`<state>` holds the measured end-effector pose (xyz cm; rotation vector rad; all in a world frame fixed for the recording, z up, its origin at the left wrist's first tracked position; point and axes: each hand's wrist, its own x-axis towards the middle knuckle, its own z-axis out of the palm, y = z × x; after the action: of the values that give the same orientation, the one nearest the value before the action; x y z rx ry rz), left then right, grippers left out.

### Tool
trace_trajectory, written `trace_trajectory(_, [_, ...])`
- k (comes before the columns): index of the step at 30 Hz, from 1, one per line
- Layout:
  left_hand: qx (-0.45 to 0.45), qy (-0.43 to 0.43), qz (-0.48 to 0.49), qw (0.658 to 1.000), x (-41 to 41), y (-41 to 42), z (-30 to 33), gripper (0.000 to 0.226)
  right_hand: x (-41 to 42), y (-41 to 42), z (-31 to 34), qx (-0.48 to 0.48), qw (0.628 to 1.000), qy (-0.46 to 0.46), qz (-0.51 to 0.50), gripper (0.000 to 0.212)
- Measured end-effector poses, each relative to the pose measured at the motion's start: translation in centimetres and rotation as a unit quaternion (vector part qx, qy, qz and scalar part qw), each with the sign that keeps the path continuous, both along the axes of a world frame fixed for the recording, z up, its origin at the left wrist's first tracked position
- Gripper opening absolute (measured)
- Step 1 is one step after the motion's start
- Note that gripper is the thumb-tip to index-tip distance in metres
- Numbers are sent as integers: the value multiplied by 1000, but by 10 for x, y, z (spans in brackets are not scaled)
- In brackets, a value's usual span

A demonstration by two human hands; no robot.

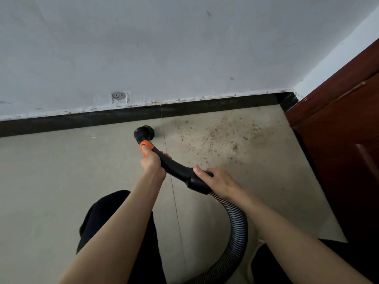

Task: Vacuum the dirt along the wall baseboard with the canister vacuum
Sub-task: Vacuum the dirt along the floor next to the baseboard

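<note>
- Left hand [151, 163]: curled round black wand [174, 167] below orange collar [146, 146].
- Right hand [215, 181]: gripping hose cuff [196, 182].
- Brush nozzle [144, 132]: on floor [61, 171] beside black baseboard [82, 122].
- Dirt [221, 134]: toward floor's far right corner.

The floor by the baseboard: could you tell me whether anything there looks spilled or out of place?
Yes. Brown crumbly dirt is scattered over the tile right of the brush nozzle, toward the corner by the wooden door. White paint along the baseboard top looks chipped.
</note>
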<state>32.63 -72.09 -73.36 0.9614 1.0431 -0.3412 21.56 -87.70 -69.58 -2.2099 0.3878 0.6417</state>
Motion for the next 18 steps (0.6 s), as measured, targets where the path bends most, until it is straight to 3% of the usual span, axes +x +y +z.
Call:
trace_trajectory(4, [-7, -18, -6, 1000, -3, -12, -18, 44, 0, -16, -17, 107, 990, 91, -24, 94])
trace_trajectory(8, [-14, -42, -25, 999, -1, -25, -27, 48, -2, -26, -41, 134, 989, 52, -25, 94])
trace_trajectory(13, [6, -58, -41, 997, 8, -43, -39, 48, -4, -36, -65, 145, 988, 34, -44, 71])
trace_trajectory(18, [3, -37, -53, 998, 10, -41, -56, 48, -2, -33, -80, 117, 993, 11, -3, 61])
